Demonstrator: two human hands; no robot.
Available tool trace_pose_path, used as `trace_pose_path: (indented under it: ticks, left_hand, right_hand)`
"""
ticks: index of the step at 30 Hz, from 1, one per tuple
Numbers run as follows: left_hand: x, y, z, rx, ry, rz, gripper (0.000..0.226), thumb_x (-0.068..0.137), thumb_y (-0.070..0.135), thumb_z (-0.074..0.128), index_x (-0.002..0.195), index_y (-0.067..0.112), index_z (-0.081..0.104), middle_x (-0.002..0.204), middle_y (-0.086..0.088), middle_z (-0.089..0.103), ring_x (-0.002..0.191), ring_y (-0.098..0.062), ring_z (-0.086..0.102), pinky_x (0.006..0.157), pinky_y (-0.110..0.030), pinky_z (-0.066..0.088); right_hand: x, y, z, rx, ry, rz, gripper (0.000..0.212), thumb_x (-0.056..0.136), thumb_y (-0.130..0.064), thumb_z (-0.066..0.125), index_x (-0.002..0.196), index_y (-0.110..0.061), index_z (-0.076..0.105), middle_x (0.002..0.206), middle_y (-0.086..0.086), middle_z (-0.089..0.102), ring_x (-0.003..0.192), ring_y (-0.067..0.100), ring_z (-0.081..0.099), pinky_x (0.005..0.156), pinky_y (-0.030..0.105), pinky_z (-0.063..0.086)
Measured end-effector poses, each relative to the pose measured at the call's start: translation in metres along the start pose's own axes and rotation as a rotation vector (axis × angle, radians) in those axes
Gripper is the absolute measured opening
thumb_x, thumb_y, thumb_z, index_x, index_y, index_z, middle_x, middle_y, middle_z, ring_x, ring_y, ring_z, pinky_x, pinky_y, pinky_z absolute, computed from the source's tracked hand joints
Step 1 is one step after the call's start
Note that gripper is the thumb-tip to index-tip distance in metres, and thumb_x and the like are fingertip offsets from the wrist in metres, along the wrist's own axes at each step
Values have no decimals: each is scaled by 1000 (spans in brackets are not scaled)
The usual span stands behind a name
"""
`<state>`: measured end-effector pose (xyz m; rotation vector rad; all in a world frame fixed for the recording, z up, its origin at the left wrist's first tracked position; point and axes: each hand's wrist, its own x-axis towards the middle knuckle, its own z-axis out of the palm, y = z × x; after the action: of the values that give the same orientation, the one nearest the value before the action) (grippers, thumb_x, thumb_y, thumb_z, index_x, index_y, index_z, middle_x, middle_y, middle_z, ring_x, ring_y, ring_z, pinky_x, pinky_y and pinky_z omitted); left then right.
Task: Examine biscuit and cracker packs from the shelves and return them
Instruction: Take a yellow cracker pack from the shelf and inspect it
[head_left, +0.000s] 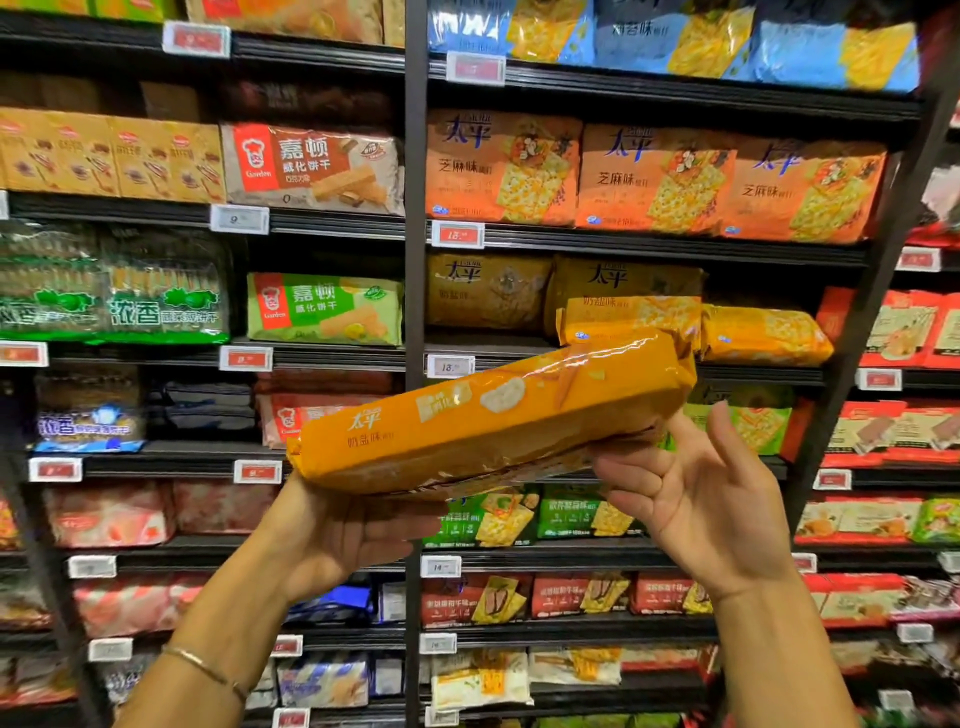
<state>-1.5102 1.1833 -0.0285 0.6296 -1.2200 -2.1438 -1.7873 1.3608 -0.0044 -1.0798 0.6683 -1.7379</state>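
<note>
Before the shelves, a person is holding a long yellow pack up in the air, well in front of the stock and touching none of it. It is lying on its side and tilting, its right end sitting higher than its left, with a narrow printed face turning toward the camera. The left hand is cupping the pack's left end from below, palm up, with one digit reaching along the underside. Its other fingers are passing behind the pack and are hidden, so this hand is clasping the pack. The right hand is standing open at the right end, palm facing the camera. Its fingers are spread and nearly straight, and the thumb and forefinger are touching the pack's lower right edge rather than curling round it. A thin bracelet is circling the left wrist. Behind the pack's upper right corner, more yellow packs are lying on a shelf. One shelf up, orange packs are standing in a row. Left of the post, a green pack is sitting above a price tag, and blue packs are filling the top right shelf.
</note>
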Motion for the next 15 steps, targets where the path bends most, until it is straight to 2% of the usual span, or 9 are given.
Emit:
trace_pose_path:
  ticks: [3,5,7,9,10,11,13,14,15]
  left_hand:
    - [2,-2,-1,-42,4,-70,72,81,59,52,132,9,63,124,-34,69,90,-46,77,56,-38,65]
    - [4,-3,0,-55,21,-43,65,82,55,54,127,9,67,122,-33,70,88,-45,78,51,-35,63]
    - [8,-2,1,-101,71,67,45,82,42,57,110,13,78,110,-28,75,82,-46,78,51,-35,62]
    - [10,2,3,-141,143,211,31,90,34,56,91,21,85,93,-17,79,71,-38,78,52,-37,62]
    - [11,6,2,-147,158,268,30,92,33,56,97,26,85,94,-11,80,70,-31,77,55,-38,62]
    - [11,10,3,-157,150,322,31,94,32,57,114,29,81,103,-6,80,73,-25,76,60,-38,62]
    - [9,17,2,-187,161,423,47,98,24,57,144,30,58,121,-2,74,80,-17,76,65,-33,62]
    - [8,19,1,-171,156,446,49,98,21,57,147,28,55,120,-2,74,78,-15,76,62,-30,62]
    - [5,20,1,-134,140,451,45,95,21,58,140,20,60,113,-4,75,74,-16,76,59,-28,61]
  right_hand:
    - [1,-1,-2,36,17,-15,81,80,-63,78,148,-26,54,116,37,69,97,41,76,72,42,66]
    - [2,1,-5,41,57,-18,72,89,-63,64,150,-27,52,119,35,69,100,41,76,75,43,66]
    - [4,6,-9,23,108,-4,66,97,-65,45,151,-27,49,123,32,69,103,42,75,75,43,66]
    - [5,13,-14,-1,120,43,69,99,-69,33,152,-28,49,135,26,65,115,44,70,76,45,65]
    - [6,17,-16,0,125,71,69,99,-72,30,152,-32,49,143,20,62,122,43,66,78,47,64]
    - [6,20,-18,9,133,95,68,98,-74,31,151,-37,50,147,13,60,128,42,62,80,50,63]
    - [7,25,-22,13,138,115,60,97,-71,39,148,-43,52,149,5,59,130,40,61,84,58,61]
    - [8,29,-24,-8,136,116,56,98,-65,45,148,-43,52,148,3,61,129,39,62,85,61,60]
    - [10,32,-25,-37,141,120,52,98,-57,51,148,-41,53,145,3,63,126,38,64,86,60,60]
